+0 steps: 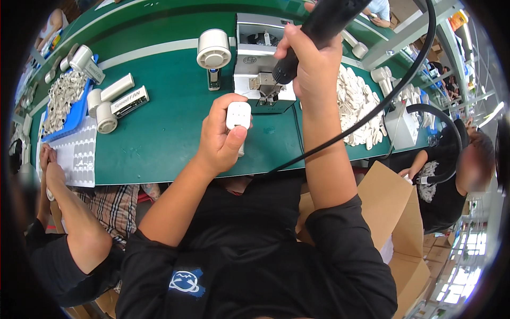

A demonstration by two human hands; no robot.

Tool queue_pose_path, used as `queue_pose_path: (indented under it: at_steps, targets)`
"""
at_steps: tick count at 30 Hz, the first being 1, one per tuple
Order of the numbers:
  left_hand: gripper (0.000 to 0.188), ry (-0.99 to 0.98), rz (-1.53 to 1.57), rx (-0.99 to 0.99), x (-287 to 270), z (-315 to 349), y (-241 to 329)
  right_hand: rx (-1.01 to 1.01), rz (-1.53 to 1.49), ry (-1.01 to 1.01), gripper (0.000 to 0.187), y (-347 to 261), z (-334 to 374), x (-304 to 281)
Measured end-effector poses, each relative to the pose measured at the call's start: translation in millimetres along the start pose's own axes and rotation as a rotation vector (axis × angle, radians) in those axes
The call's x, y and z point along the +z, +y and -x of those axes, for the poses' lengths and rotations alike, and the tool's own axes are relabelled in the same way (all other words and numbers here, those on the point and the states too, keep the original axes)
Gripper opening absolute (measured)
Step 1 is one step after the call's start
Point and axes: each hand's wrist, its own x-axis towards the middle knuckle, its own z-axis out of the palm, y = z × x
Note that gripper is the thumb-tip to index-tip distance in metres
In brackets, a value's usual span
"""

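My left hand (220, 135) is wrapped around a white plastic fan handle (238, 114), its rounded end with small holes facing up and the thumb pressed along it. The rest of that piece is mostly hidden by the fingers. Higher up, my right hand (313, 61) grips a black electric screwdriver (324, 26) with a cable, tilted so its lower end is by the silver screw feeder (260, 53). The tip of the screwdriver is hard to make out against the feeder's metal front. A white handheld fan (214, 50) is just left of the feeder, its handle interior exposed.
Several white fans (122, 108) lie at left beside a blue tray (79, 109) of small parts and a white tray (85, 154). White plastic pieces (361, 114) are heaped right. A black cable (340, 141) crosses my right forearm. Co-workers sit either side; an open carton (390, 199) is right.
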Motion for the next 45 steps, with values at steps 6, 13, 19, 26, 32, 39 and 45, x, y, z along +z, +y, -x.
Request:
queue_pose_path:
  at_steps: [6,13,19,26,32,39,45]
  targets:
    - [0.051,0.003,0.003,0.025,0.2,-2.0,-2.7,0.046,0.016,-0.017,0.042,14.4,17.3,-3.9]
    - [0.053,-0.01,-0.047,0.019,-2.2,-2.9,-4.6,0.092,-0.057,-0.107,0.044,-17.5,28.0,0.5]
    - [0.047,-0.073,-0.143,-0.025,6.0,-3.3,5.2,-0.088,-0.198,-0.237,0.023,-83.6,28.2,22.9]
    - [0.047,-0.057,-0.228,0.042,8.3,-6.8,4.8,-0.038,-0.259,-0.156,0.007,-76.5,34.3,29.8]
    - [0.048,-0.078,-0.225,0.006,8.6,-5.8,4.5,-0.023,-0.223,-0.225,0.01,-73.1,31.6,29.6]
    - [0.046,-0.111,-0.316,0.069,8.0,-7.2,5.1,-0.063,-0.196,-0.266,0.021,-64.0,31.2,21.3]
    - [0.051,-0.037,-0.086,0.012,3.0,-2.4,0.0,-0.019,-0.015,-0.065,0.037,-18.6,12.7,0.8]
